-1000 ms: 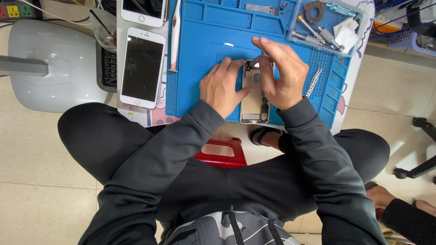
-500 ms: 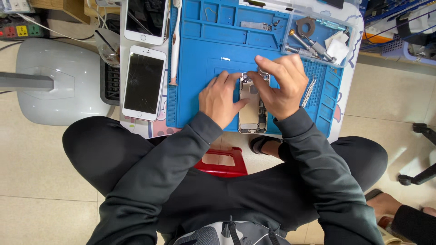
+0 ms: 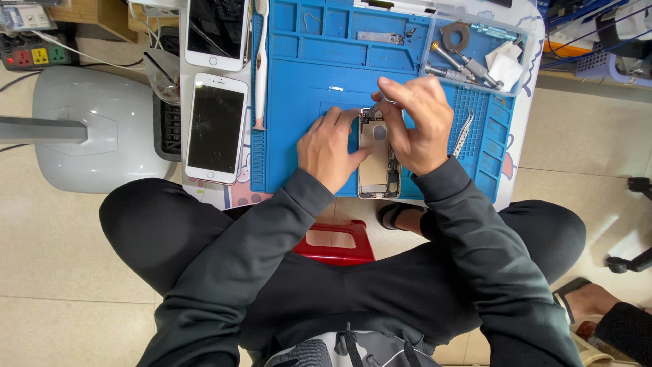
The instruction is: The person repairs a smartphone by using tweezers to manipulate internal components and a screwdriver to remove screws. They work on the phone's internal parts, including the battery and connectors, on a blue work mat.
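Head view: I've got two hands on one opened phone.
Left hand (image 3: 331,151) lies flat, steadying the opened phone (image 3: 377,162) on the blue mat (image 3: 305,81); right hand (image 3: 415,122) pinches a small tool (image 3: 375,108) over it. Two white phones (image 3: 216,128) lie left; one tweezers (image 3: 463,133) right.

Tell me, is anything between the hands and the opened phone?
Nothing visible. The left hand rests against the opened phone on the blue mat, and the right hand holds a small tool at its top end.
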